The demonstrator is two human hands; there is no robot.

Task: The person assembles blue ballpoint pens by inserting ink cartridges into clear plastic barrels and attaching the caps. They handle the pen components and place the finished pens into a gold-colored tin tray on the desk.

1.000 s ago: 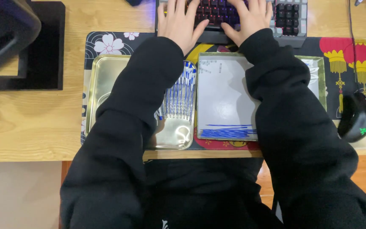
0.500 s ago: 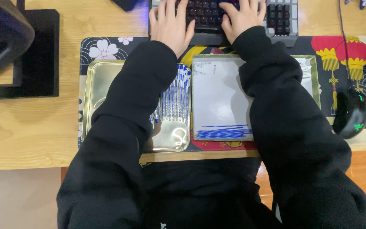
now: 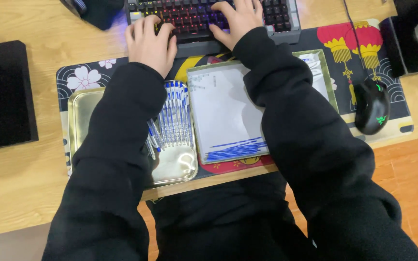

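On the desk mat [image 3: 393, 104], both hands at the keyboard [image 3: 209, 19], as I read it from my remote seat.

- Left hand [image 3: 150, 42]: fingers curled loosely, resting on the keyboard's front left edge; holds nothing.
- Right hand [image 3: 238, 19]: fingers spread flat over the lit keys; holds nothing.
- Keyboard: backlit, at the far edge of the mat, touching both hands.
- Metal tray [image 3: 81, 108]: under my left forearm, carrying a row of blue-and-clear pens [image 3: 172, 121].
- Second tray [image 3: 329, 79]: beside it, holding a white sheet [image 3: 223, 111] and a bundle of blue refills [image 3: 235, 149] along its near edge.
- Mouse [image 3: 371, 106]: right of the trays, untouched.

Judgement: typing is in hand; pens and refills lie sorted yet untouched, so any work on them looks left to do.
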